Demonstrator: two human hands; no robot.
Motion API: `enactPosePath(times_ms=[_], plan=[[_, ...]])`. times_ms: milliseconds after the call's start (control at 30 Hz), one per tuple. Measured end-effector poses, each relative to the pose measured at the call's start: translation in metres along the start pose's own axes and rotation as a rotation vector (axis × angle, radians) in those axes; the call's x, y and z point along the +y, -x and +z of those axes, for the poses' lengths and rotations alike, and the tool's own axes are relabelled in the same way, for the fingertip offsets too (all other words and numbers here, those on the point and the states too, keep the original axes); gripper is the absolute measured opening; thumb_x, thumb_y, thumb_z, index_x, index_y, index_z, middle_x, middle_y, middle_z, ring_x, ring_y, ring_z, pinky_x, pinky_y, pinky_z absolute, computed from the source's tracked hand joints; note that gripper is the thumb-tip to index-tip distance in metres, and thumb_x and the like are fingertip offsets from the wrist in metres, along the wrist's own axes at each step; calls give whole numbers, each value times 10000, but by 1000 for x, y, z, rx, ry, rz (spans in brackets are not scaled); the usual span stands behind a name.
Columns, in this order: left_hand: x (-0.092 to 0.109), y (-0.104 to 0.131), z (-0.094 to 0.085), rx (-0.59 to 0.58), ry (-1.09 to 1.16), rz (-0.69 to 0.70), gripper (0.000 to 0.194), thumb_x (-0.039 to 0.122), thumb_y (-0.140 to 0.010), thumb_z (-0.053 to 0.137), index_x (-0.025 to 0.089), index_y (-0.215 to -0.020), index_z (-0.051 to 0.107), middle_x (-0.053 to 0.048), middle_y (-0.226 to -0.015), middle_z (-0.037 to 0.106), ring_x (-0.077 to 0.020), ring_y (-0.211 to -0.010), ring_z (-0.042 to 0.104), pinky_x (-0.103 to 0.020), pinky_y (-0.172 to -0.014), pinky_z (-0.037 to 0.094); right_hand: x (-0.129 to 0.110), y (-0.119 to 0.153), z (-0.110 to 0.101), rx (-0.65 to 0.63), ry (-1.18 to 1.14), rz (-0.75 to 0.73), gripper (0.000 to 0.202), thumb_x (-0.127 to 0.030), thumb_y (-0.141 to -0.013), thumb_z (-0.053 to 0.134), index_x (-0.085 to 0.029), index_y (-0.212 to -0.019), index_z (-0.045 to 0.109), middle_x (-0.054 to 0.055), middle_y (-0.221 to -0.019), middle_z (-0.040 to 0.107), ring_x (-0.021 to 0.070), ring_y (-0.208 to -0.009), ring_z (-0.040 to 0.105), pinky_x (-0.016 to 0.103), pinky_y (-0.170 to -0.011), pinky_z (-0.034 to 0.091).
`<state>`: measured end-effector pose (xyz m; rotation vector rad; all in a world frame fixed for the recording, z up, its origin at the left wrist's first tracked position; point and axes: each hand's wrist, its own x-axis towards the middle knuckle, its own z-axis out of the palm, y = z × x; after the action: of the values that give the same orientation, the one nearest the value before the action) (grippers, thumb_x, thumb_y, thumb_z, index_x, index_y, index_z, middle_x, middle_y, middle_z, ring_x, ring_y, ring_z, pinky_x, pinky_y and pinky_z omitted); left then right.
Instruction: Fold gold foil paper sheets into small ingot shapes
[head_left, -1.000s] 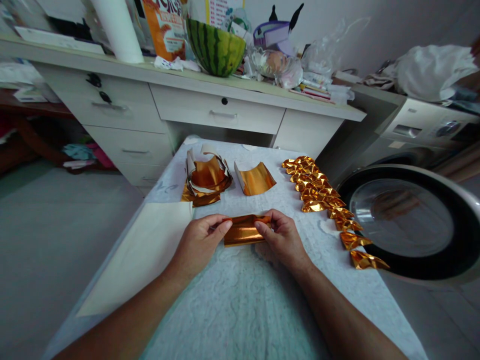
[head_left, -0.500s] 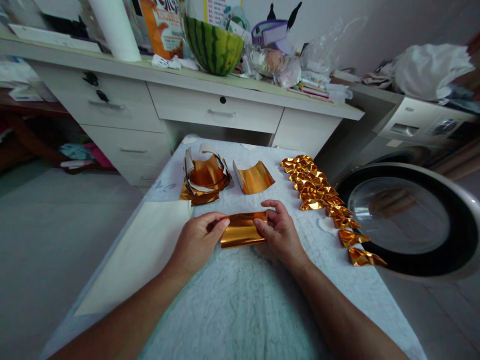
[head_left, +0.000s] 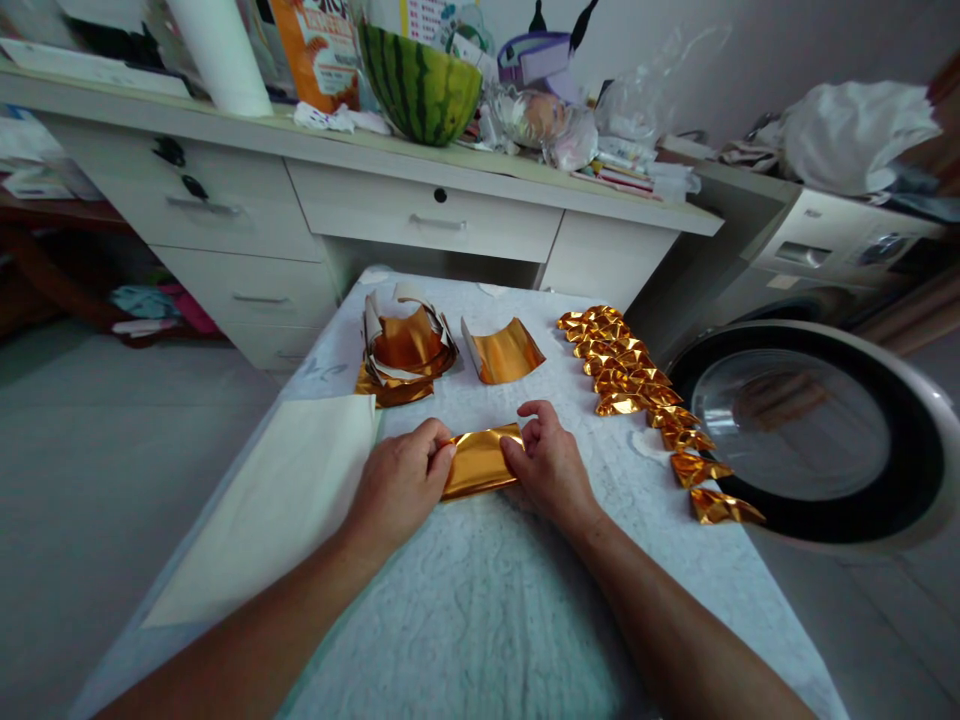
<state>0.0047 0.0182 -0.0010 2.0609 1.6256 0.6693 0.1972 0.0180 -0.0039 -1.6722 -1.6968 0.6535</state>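
Observation:
A shiny strip of gold foil paper [head_left: 481, 462] is held between both hands just over the table. My left hand [head_left: 401, 480] pinches its left end between thumb and fingers. At the right end, my right hand [head_left: 551, 462] grips it with the thumb on top, the index finger raised and curled. Beyond them lie a curled stack of gold foil sheets [head_left: 409, 345] and, beside it, a single curved gold foil sheet [head_left: 508, 352]. Folded gold foil pieces [head_left: 626, 365] run in overlapping rows along the table's right edge.
White paper [head_left: 262, 510] covers the left part of the cloth-covered table [head_left: 465, 610]. Behind stands a counter with drawers [head_left: 435, 190], bearing a cut watermelon [head_left: 420, 85] and clutter. An open washing machine door [head_left: 802, 430] sits close against the table's right side.
The foil strip now looks flatter and is tilted slightly up at its right end. Both hands keep hold, the right one a little closer to the left. The whole view has shifted slightly.

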Motion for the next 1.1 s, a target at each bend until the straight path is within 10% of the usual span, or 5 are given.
enactPosePath(times_ms=[367,1100], plan=[[0,0,-1,28,364,-20,167,333,-894,454,220,-773,476,56,-640,498,-129,-605,509,-240,-578,353,8,-3,1,4,-449,-33,264,-248,-836,510,-234,-1082,416,-53,-767,516,105,-585,524,209,-517,396],[-4,-1,6,54,-317,139,111,203,-872,495,202,-779,555,-65,-840,583,-253,-847,529,-393,-789,422,1,-1,7,-10,243,-70,341,-123,-789,537,-187,-1121,495,4,-724,581,190,-735,545,293,-724,405]])
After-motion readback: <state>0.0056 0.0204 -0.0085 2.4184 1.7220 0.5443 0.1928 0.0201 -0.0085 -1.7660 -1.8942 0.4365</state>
